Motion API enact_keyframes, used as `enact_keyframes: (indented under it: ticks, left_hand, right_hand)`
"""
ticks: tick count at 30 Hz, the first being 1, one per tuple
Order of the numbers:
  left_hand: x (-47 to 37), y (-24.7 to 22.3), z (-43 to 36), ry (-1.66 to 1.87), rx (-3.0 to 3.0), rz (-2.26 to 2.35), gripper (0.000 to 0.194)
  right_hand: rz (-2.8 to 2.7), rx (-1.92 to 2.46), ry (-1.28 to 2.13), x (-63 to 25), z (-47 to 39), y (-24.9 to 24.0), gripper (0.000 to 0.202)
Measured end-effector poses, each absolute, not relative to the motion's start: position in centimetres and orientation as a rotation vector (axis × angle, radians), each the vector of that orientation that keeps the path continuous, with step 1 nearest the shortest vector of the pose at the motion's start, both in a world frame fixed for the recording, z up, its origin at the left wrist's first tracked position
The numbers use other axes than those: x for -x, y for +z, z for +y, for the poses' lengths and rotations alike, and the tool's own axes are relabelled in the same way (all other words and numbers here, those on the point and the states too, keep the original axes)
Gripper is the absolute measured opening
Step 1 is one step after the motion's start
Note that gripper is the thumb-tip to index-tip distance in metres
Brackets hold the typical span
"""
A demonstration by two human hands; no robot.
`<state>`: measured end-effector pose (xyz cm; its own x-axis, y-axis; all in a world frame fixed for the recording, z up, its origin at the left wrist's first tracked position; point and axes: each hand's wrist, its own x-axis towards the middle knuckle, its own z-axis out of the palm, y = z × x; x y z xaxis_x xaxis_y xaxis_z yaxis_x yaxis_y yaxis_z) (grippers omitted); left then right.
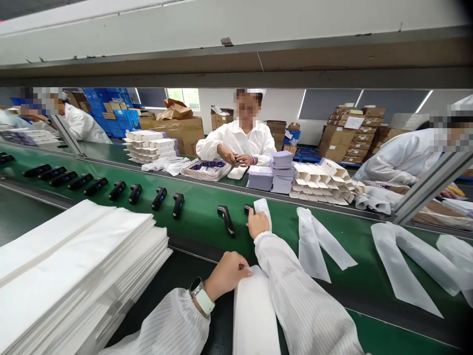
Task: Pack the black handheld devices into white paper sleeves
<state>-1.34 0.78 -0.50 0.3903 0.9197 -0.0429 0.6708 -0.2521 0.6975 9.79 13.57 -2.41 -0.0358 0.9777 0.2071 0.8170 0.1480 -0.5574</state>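
My left hand (pixel 229 272), with a watch on its wrist, pinches the top end of a stack of white sleeves (pixel 255 315) lying in front of me. Farther forward, over the green belt (pixel 199 212), my right hand (pixel 257 223) is closed around a black handheld device (pixel 249 209), whose body is mostly hidden by the fingers. A white sleeve (pixel 263 209) lies against that hand and device. Just left of it another black device (pixel 225 220) rests on the belt.
At left stands a tall pile of white sheets (pixel 74 266). More black devices (pixel 158 198) line the belt at left; wrapped ones (pixel 314 241) lie at right. Across, a person (pixel 246 138) works beside white boxes (pixel 321 180). A metal post (pixel 432 190) rises at right.
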Motion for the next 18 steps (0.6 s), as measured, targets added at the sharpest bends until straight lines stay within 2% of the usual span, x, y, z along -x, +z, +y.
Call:
enact_keyframes:
  ticks: [4,9,14,18]
  left_hand:
    - [1.3,0.3,0.2,0.536,-2.063,1.344,0.014]
    - [1.4,0.7,0.0,0.562,-2.139,1.355,0.01]
    - [1.4,0.9,0.2,0.586,-2.187,1.353,0.013]
    - [1.6,1.1,0.3,0.613,-2.198,1.353,0.016]
  right_hand:
    - [-1.78,1.625,0.645,-12.2,14.2,-1.8,0.044]
    - [-1.674,1.322,1.008,-15.1,12.5,0.9,0.054]
    - [-1.335,0.869,1.567,-15.9,8.4,2.4,0.087]
    - [-1.19,0.823,1.681,-15.5,6.9,2.1,0.097]
